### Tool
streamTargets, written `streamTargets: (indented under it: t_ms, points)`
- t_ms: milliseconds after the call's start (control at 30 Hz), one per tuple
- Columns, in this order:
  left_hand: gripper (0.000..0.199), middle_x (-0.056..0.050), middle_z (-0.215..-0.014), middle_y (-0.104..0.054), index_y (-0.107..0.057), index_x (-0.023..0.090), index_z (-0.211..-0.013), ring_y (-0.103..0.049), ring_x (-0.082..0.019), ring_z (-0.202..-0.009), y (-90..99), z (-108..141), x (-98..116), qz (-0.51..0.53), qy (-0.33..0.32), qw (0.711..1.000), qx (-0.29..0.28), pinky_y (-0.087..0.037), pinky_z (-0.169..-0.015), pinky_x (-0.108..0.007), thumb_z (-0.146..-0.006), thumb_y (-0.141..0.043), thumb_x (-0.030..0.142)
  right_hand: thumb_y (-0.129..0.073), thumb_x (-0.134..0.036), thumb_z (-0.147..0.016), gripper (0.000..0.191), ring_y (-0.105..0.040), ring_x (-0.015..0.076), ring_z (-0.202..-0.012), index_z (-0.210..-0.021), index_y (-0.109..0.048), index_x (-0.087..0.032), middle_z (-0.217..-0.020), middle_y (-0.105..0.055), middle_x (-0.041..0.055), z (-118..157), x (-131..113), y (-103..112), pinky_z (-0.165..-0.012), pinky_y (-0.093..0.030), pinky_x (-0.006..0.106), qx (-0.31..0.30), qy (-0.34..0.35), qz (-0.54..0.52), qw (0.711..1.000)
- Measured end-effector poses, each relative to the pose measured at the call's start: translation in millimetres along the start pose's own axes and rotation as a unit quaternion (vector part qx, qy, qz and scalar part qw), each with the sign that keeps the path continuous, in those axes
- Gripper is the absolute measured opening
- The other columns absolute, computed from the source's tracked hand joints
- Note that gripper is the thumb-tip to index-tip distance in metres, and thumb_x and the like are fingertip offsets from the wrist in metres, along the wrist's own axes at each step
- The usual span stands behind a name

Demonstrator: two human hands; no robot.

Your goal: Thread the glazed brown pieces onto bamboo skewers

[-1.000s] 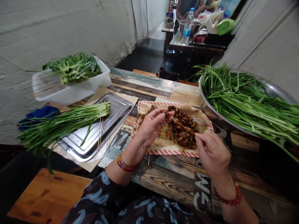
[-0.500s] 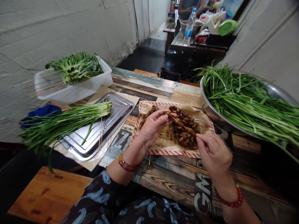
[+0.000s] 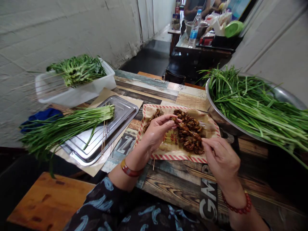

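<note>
My left hand pinches a glossy brown pupa at the left end of a thin wooden skewer. More brown pupae are threaded along that skewer. At its other end, my right hand grips it between thumb and fingertips; the fingers hide that end. Both hands are over a paper-lined tray with a red-and-white striped border. A pile of similar pupae lies in it, under the held skewer. Another skewer sticks out over the tray's near edge.
Left of the tray, a bundle of green chives and bare skewers rest on a metal lid. Behind stands a white tub of skewered greens. A steel basin heaped with greens is at right. A person is at a farther table.
Little differs. My left fingertips have shifted slightly right along the skewer, so the pinched pupa sits closer to its neighbour. My right hand stays at its end.
</note>
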State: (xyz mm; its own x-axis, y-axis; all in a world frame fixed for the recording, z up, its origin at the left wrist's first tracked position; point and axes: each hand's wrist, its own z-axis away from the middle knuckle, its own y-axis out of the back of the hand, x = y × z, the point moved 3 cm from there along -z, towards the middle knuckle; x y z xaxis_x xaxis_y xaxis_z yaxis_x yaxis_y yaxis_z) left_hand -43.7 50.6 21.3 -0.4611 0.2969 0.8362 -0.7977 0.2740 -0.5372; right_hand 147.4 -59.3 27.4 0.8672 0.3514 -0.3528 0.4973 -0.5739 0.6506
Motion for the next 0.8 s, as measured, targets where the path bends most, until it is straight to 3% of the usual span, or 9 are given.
streamTargets:
  t_ms: [467,667,800]
  points:
    - [0.021,-0.006,-0.094,-0.071,-0.074,0.015,-0.092,-0.061,-0.01,-0.076,2.0,-1,-6,-0.008,-0.008,1.0,0.001,-0.048,-0.077,-0.024,-0.072,-0.076,0.023,-0.063,-0.012,-0.087,0.009,-0.062,0.0141,-0.073,-0.092,-0.066,-0.018,-0.079,-0.065,0.0025,2,-4,-6,-0.073,-0.051,0.028,-0.007,-0.009,0.016,1.0]
    - [0.055,-0.006,-0.101,-0.07,-0.062,0.021,-0.122,-0.066,-0.012,-0.081,-5.7,1,-2,0.049,0.009,0.999,-0.017,-0.05,-0.083,-0.028,-0.07,-0.08,0.02,-0.06,-0.016,-0.089,0.007,-0.063,0.0137,-0.075,-0.091,-0.066,-0.02,-0.082,-0.067,0.002,-2,-3,-6,-0.073,-0.052,0.027,0.014,-0.064,-0.019,0.998]
    - [0.044,-0.006,-0.092,-0.07,-0.069,0.015,-0.108,-0.066,-0.013,-0.08,-12.0,4,-9,-0.008,0.062,0.997,-0.048,-0.047,-0.081,-0.027,-0.067,-0.082,0.023,-0.058,-0.02,-0.091,0.008,-0.064,0.0145,-0.075,-0.091,-0.066,-0.022,-0.082,-0.068,0.0014,-3,-6,-9,-0.072,-0.053,0.029,0.011,-0.096,-0.04,0.995]
